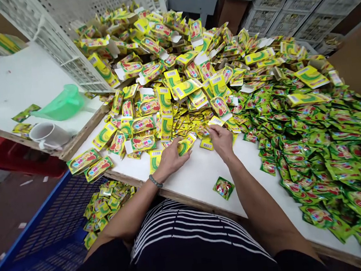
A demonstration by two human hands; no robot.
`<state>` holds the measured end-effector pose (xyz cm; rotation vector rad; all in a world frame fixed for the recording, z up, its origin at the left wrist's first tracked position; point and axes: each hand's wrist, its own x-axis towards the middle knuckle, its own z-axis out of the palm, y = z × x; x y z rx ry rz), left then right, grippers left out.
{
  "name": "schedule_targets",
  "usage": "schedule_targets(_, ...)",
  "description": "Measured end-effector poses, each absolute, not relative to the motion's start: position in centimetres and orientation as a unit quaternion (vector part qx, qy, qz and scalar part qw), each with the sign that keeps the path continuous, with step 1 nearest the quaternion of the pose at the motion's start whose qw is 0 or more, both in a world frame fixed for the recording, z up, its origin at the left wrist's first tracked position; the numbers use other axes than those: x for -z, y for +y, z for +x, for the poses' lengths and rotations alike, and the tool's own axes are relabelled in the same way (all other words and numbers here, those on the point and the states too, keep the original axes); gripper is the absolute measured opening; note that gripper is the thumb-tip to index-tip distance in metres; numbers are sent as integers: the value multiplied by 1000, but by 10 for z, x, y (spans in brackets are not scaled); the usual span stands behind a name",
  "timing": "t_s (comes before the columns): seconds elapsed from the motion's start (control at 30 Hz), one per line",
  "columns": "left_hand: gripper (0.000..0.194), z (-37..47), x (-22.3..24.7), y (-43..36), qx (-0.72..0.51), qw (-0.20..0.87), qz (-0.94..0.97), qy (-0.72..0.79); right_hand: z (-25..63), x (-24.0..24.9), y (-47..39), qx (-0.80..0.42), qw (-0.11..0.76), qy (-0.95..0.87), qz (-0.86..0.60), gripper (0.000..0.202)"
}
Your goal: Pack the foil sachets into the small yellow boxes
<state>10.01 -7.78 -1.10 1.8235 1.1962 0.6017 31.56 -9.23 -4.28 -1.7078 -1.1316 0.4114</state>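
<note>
Yellow carton: I have this slim box [187, 144] in the left grasp, low over the surface. Its long axis slants away from the body and to the right, so its pale far end points towards the right hand.
Left hand: mine here [172, 158] is the nearer one to the carton, thumb and fingers closed on its sides.
Right hand: this one [223, 140] lies just right of the carton's far end, fingertips pinched together on what looks to me like a small yellow packet [203, 130]; blur hides its outline.
Packet to carton: I read the packet as right of the pale end and slightly farther out, near it; whether they touch, I cannot tell.
Green sachet: a single one [223, 188] lies flat, bodyward of the right hand and beside that forearm.
Heaps: cartons [143, 124] spread ahead and to my left, green sachets [333, 147] to the right.
Surface: white top [197, 178] with a wooden edge, running along in front of the striped shirt [188, 219].
Left side: a white basket [54, 41] tilts beside the cartons; a green scoop [62, 104] and a white mug [49, 136] sit near it.
Below: a blue crate [34, 239] holds yellow packets [106, 205].
Room: I see pale crates [259, 19] stacked beyond the heaps.
</note>
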Motion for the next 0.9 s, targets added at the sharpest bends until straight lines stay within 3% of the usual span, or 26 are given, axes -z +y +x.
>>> schedule_targets(0.13, 32, 103, 13, -91, -252, 764, 427, 412, 313, 49, -133, -277, 550, -349, -706, 33)
schedule_targets(0.23, 31, 108, 15, -105, -234, 846, 323, 355, 305, 49, -155, -333, 598, -281, -673, 38)
schedule_targets(0.33, 42, 113, 17, -117, -215, 841, 356, 347, 296, 41, -167, -322, 602, -305, -665, 37)
schedule_targets(0.5, 52, 113, 21, -126, -235, 780, 433, 385, 291, 29, -183, -296, 515, -421, -686, 28)
schedule_targets(0.67, 51, 104, 21, -124, -197, 739, 504, 401, 304, 28, -192, -220, 467, -497, -698, 21)
schedule_targets(0.73, 49, 102, 17, -122, -179, 728, 530, 397, 310, 22, -190, -175, 405, -588, -678, 21)
schedule_targets(0.9, 47, 104, 5, -120, -108, 748, 547, 359, 315, -6, -180, -115, 129, -785, -594, 30)
